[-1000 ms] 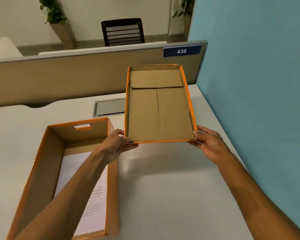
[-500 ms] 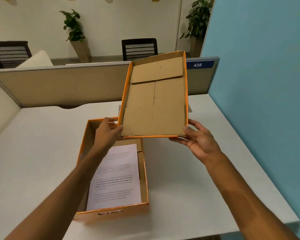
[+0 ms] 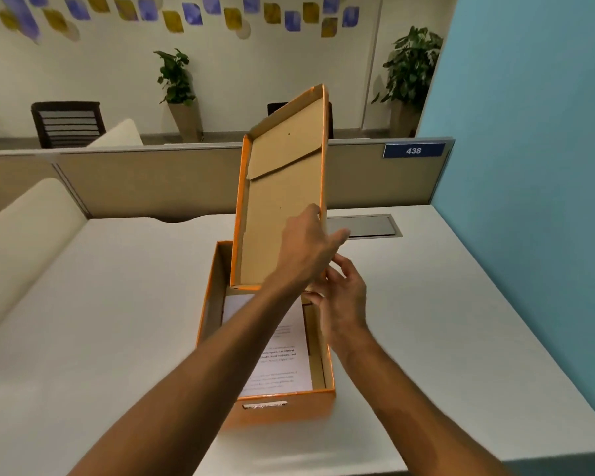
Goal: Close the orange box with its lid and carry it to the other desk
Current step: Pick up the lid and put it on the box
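Note:
The orange box (image 3: 282, 407) stands open on the white desk (image 3: 117, 304), with a printed sheet of paper (image 3: 282, 359) lying inside. Its lid (image 3: 282, 201) is held steeply tilted over the box's far half, brown cardboard inside facing me, near edge low. My left hand (image 3: 306, 245) reaches across and grips the lid's right rim. Just below it, my right hand (image 3: 340, 297) holds the lid's near right corner with curled fingers. My left forearm hides part of the paper and the lid's near edge.
A beige partition (image 3: 152, 183) with a blue 438 label (image 3: 413, 151) runs along the desk's far side. A grey cable hatch (image 3: 364, 225) sits in the desk behind the lid. A blue wall (image 3: 529, 166) bounds the right. A cream seat back (image 3: 24, 228) stands at the left.
The lid has swung left over the open box and tilted up more steeply. My left hand has crossed from the lid's left corner to its right rim. My right hand has dropped lower.

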`<state>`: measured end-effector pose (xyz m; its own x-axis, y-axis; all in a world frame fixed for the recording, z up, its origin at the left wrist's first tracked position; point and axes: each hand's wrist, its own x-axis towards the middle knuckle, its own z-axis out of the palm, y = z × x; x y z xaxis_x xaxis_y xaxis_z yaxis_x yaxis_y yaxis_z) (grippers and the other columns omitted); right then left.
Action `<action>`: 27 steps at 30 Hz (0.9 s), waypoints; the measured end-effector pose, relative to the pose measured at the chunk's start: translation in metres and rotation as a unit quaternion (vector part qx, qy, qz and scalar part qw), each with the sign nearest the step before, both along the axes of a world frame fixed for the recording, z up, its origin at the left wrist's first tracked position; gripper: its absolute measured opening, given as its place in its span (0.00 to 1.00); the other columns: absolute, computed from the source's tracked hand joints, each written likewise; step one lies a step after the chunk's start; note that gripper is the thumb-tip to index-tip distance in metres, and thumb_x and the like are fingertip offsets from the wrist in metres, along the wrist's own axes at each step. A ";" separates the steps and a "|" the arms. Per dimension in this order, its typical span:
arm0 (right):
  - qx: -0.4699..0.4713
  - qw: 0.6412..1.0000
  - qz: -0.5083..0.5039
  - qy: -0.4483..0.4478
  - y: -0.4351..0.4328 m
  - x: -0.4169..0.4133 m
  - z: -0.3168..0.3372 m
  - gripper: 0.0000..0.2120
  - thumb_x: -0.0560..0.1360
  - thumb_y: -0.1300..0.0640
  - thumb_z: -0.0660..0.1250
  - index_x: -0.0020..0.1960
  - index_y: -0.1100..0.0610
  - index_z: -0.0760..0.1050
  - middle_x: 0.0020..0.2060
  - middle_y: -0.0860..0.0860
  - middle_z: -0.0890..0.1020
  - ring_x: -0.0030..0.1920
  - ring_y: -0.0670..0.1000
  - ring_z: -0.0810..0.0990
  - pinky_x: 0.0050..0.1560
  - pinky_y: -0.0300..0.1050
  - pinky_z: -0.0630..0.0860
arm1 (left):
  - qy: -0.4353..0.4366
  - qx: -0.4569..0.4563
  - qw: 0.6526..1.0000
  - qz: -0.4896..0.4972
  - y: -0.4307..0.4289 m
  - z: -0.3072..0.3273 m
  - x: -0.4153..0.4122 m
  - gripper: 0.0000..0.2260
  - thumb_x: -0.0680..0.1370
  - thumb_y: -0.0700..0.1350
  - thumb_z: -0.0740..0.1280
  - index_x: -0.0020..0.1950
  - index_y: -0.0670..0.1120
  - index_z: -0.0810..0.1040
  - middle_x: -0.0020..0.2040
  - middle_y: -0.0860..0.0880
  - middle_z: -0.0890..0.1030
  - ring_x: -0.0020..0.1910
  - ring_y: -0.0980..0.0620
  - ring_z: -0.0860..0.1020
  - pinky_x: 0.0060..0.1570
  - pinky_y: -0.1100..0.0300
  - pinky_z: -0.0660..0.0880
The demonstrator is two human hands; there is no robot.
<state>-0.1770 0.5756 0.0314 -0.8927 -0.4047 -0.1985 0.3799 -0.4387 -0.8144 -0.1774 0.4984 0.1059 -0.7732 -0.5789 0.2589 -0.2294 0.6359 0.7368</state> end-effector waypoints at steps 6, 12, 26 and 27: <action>0.030 0.997 -0.018 0.064 -0.025 0.029 -0.009 0.16 0.85 0.51 0.56 0.61 0.57 0.79 0.51 0.57 0.85 0.54 0.58 0.84 0.52 0.47 0.82 | 0.008 -0.056 0.994 0.097 -0.008 -0.005 0.010 0.24 0.75 0.44 0.73 0.66 0.43 0.66 0.44 0.48 0.77 0.38 0.50 0.78 0.40 0.57 0.78; 0.029 0.988 0.006 0.151 -0.038 0.041 -0.012 0.18 0.82 0.51 0.61 0.68 0.59 0.74 0.58 0.57 0.82 0.57 0.54 0.83 0.52 0.40 0.81 | 0.047 -0.019 0.987 0.155 -0.028 -0.006 0.021 0.20 0.76 0.42 0.72 0.64 0.43 0.68 0.54 0.43 0.81 0.46 0.43 0.84 0.50 0.48 0.82; 0.284 0.909 -0.056 0.301 -0.024 -0.030 -0.029 0.11 0.78 0.54 0.69 0.60 0.56 0.80 0.53 0.51 0.84 0.52 0.45 0.81 0.55 0.45 0.81 | 0.165 0.290 0.937 0.103 -0.107 0.003 0.070 0.22 0.70 0.40 0.78 0.57 0.45 0.70 0.56 0.42 0.82 0.51 0.43 0.83 0.51 0.44 0.81; 0.298 0.907 -0.062 0.292 -0.021 -0.040 -0.031 0.13 0.78 0.55 0.70 0.61 0.56 0.80 0.55 0.53 0.84 0.55 0.49 0.81 0.58 0.48 0.80 | 0.170 0.312 0.930 0.095 -0.112 0.004 0.076 0.22 0.70 0.38 0.77 0.58 0.44 0.69 0.55 0.43 0.82 0.51 0.44 0.83 0.49 0.46 0.81</action>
